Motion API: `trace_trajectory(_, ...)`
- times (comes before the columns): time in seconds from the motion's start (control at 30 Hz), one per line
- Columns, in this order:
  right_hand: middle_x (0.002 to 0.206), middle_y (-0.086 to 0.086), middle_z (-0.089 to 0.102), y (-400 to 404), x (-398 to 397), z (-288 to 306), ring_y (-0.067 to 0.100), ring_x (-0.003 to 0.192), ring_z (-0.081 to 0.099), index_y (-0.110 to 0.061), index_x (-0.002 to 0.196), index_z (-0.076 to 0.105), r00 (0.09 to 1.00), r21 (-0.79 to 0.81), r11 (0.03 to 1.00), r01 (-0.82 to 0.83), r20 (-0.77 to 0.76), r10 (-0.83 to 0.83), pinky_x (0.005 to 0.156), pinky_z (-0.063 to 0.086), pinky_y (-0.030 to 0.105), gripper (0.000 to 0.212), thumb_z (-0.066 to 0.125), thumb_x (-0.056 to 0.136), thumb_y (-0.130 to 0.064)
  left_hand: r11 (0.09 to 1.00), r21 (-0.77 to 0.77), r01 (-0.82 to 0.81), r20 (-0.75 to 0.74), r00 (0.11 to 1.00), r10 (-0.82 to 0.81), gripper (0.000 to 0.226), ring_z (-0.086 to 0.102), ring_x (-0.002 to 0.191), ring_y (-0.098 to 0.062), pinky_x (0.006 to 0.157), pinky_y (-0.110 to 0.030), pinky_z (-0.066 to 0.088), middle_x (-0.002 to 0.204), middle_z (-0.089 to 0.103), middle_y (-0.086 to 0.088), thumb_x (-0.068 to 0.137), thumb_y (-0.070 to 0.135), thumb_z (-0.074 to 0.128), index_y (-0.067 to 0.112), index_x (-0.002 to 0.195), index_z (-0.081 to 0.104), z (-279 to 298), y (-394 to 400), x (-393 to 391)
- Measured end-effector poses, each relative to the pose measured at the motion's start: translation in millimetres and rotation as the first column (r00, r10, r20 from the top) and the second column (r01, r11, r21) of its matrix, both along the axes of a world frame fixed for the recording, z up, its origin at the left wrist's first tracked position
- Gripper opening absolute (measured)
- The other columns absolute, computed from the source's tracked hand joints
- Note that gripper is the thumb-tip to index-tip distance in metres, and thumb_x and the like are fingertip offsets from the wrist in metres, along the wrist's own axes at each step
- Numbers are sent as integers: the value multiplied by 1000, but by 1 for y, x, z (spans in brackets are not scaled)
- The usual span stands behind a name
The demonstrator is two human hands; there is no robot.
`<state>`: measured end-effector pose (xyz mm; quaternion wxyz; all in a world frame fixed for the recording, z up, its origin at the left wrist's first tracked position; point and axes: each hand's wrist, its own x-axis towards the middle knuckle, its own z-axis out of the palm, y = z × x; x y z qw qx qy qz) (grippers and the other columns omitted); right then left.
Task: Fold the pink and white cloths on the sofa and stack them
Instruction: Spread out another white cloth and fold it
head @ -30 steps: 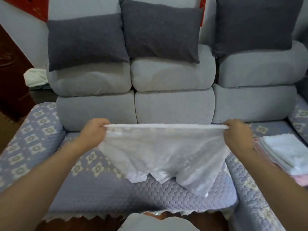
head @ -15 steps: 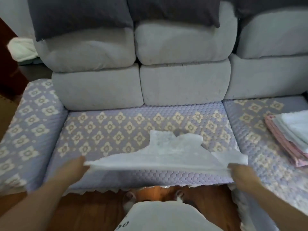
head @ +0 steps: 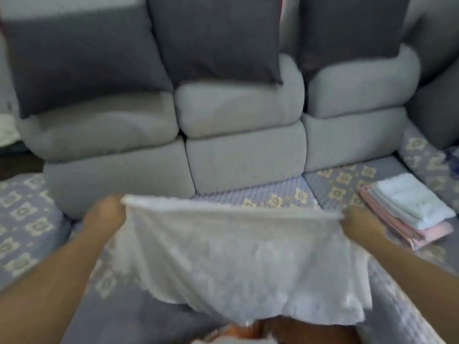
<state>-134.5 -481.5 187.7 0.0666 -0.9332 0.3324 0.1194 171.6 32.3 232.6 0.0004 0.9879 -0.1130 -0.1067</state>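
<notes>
White thin cloth (head: 238, 256) | ctr frame, top edge taut btwn L hand (head: 105, 214) + R hand (head: 360, 223), both pinching corners | hangs flat, likely for folding

We record two bare forearms entering from the lower corners of the head view. The left hand (head: 105, 214) and the right hand (head: 360, 225) carry no glove, ring, watch or bracelet that we can make out. No sleeve shows on either arm up to the frame edge. Motion blur softens the fingers, so we cannot report nails or finer markings.
</notes>
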Motion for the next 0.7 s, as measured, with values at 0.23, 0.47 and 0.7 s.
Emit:
trace_trajectory(0.23,124,27,59,-26,112,259,43,114,54,2,117,58,327,224,910,350,880,-343,88,41,44,30,41,102,-18,777,-624,77,584,707,399,39,56,114,-52,93,-53,47,120,60,-35,101,25,41,-4,115,62,289,-89,40)
trace_trajectory(0.47,99,27,66,-34,105,240,46,92,60,-3,99,62,488,-78,967,241,871,-51,79,50,50,34,51,97,-35,827,-551,-107,557,691,460,60,59,108,-53,89,-57,51,117,62,-33,94,49,42,-3,112,65,248,-46,55)
trace_trajectory(0.7,107,19,68,-15,54,91,38,101,65,-20,93,56,928,-168,966,-197,287,239,77,46,39,17,67,93,-33,987,-148,-64,468,875,127,23,64,91,-46,70,-43,47,101,67,-26,98,27,52,9,102,66,108,3,16)
